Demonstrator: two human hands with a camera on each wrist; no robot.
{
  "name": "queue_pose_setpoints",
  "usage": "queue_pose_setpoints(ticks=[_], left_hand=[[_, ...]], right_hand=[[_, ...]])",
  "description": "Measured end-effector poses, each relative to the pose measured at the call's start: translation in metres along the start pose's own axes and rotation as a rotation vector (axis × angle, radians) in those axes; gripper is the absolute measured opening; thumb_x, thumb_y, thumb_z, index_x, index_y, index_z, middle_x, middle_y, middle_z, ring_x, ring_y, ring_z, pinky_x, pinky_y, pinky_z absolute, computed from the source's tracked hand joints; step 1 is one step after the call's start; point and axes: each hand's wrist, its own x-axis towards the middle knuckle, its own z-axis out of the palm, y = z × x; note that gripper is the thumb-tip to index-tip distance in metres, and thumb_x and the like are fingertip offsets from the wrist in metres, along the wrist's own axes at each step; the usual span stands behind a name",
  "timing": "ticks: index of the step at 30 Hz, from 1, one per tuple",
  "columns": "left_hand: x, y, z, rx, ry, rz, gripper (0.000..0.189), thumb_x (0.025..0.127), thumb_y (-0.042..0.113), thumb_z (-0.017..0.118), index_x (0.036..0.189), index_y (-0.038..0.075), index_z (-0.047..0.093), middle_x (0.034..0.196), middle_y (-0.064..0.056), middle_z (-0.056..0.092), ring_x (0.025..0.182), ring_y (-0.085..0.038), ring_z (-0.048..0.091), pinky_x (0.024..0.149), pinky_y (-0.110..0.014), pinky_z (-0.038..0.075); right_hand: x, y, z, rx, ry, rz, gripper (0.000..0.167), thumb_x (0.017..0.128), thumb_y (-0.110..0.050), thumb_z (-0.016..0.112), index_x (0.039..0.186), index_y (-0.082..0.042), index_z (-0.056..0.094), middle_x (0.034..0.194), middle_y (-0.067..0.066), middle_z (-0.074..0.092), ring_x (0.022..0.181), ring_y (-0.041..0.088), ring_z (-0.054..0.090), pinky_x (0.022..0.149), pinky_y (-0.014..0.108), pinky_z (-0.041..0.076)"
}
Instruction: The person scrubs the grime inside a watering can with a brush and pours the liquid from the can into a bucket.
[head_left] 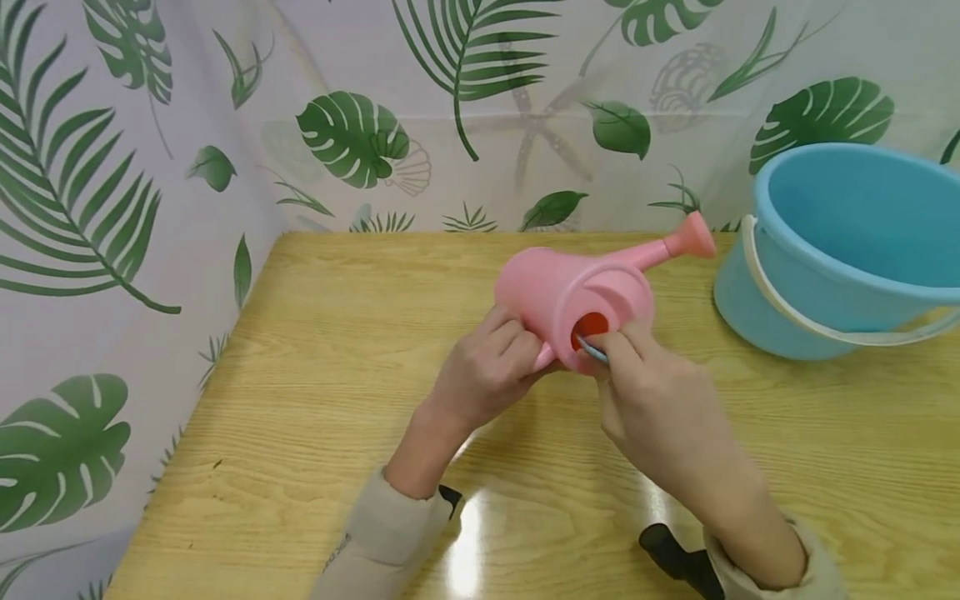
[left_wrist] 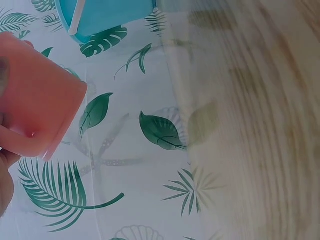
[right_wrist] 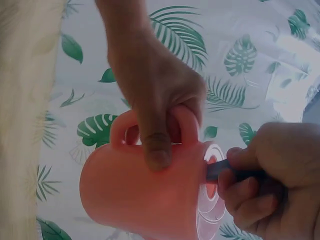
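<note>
Right fingers [right_wrist: 245, 192] grip a grey tool [right_wrist: 216, 170] — end inside the watering can [right_wrist: 142, 195].

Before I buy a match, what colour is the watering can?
Pink watering can, clearest in the head view.

1. Smooth plastic is suggested by the pink watering can [head_left: 536, 287], its walls finished in a soft satin sheen.
2. A similar smooth plastic look is shown by the flared sprinkler head [head_left: 692, 237].
3. The blue bucket [head_left: 806, 287] is seen as smooth plastic, and its white handle [head_left: 862, 338] is likewise plastic-looking.
4. The counter [head_left: 322, 350] is surfaced in wood grain, by which light is reflected in glossy streaks.
5. The leaf-printed backdrop [head_left: 262, 167] is lightly creased; cloth or plastic cannot be told.
6. Matt cloth is seen in the sleeves [head_left: 390, 525].
7. The blue-grey piece's [right_wrist: 216, 171] material cannot be made out.
</note>
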Motion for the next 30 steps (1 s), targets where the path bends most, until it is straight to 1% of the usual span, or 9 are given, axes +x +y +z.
queue_pose_setpoints(ticks=[3,6,8,10,16,21,24,26,30], left_hand=[[0.001,0.000,0.001,0.001,0.010,0.004,0.043,0.082,0.023,0.084,0.068,0.007,0.047,0.062,-0.002,0.046,0.066,-0.015,0.049,0.064,-0.019,0.046],[0.001,0.000,0.002,-0.030,0.028,-0.021,0.045,0.077,0.024,0.087,0.068,0.008,0.046,0.062,-0.001,0.044,0.064,-0.014,0.046,0.063,-0.019,0.045],[0.000,0.001,0.002,-0.053,0.036,-0.041,0.046,0.075,0.024,0.089,0.068,0.008,0.046,0.061,-0.001,0.042,0.063,-0.013,0.044,0.062,-0.020,0.045],[-0.001,0.001,0.002,-0.077,0.034,-0.056,0.048,0.073,0.025,0.089,0.068,0.009,0.044,0.060,0.000,0.040,0.061,-0.012,0.041,0.062,-0.020,0.043],[-0.004,0.004,0.002,-0.112,0.008,-0.079,0.049,0.074,0.025,0.089,0.069,0.010,0.042,0.060,0.000,0.039,0.061,-0.012,0.039,0.060,-0.021,0.041],[-0.002,0.008,0.004,-0.083,0.014,-0.085,0.048,0.074,0.027,0.089,0.072,0.009,0.044,0.061,0.000,0.043,0.061,-0.012,0.042,0.062,-0.021,0.043],[0.000,0.012,0.006,-0.066,0.012,-0.084,0.046,0.074,0.028,0.088,0.072,0.009,0.046,0.060,0.001,0.044,0.060,-0.012,0.042,0.063,-0.021,0.044],[0.001,0.014,0.006,-0.061,0.005,-0.087,0.045,0.074,0.029,0.089,0.072,0.009,0.048,0.060,0.001,0.045,0.059,-0.011,0.042,0.064,-0.020,0.044],[0.002,0.015,0.006,-0.062,-0.016,-0.100,0.046,0.074,0.029,0.089,0.072,0.009,0.047,0.060,0.001,0.045,0.059,-0.011,0.041,0.065,-0.020,0.045]], right_hand=[[0.002,0.003,-0.005,0.196,-0.021,0.067,0.030,0.105,-0.017,0.049,0.081,-0.002,0.057,0.067,-0.001,0.045,0.054,0.008,0.038,0.048,0.020,0.036],[0.005,0.007,-0.012,0.403,-0.054,0.192,0.022,0.100,-0.003,0.057,0.078,-0.005,0.058,0.066,-0.005,0.049,0.054,0.005,0.039,0.049,0.017,0.034],[0.005,0.008,-0.016,0.504,-0.062,0.273,0.023,0.094,0.008,0.060,0.076,-0.006,0.058,0.065,-0.005,0.050,0.050,0.005,0.039,0.046,0.019,0.033],[0.005,0.009,-0.020,0.573,-0.046,0.327,0.026,0.095,0.010,0.057,0.075,-0.007,0.058,0.062,-0.004,0.049,0.047,0.006,0.037,0.043,0.022,0.031],[0.005,0.012,-0.030,0.638,0.008,0.443,0.031,0.100,0.004,0.051,0.071,-0.005,0.055,0.057,-0.001,0.043,0.041,0.008,0.031,0.038,0.028,0.025],[0.009,0.005,-0.026,0.664,-0.027,0.534,0.031,0.103,-0.005,0.051,0.072,-0.003,0.055,0.058,0.003,0.045,0.043,0.012,0.034,0.039,0.029,0.028],[0.009,0.001,-0.020,0.662,-0.025,0.527,0.030,0.102,-0.004,0.052,0.072,-0.003,0.056,0.059,0.002,0.047,0.045,0.012,0.037,0.041,0.028,0.031],[0.008,0.001,-0.019,0.688,0.011,0.509,0.030,0.101,0.000,0.053,0.071,-0.003,0.056,0.058,0.001,0.048,0.044,0.011,0.038,0.040,0.027,0.030],[0.005,0.006,-0.026,0.829,0.100,0.518,0.030,0.100,0.003,0.051,0.071,0.001,0.057,0.056,0.002,0.049,0.040,0.009,0.034,0.035,0.028,0.023]])
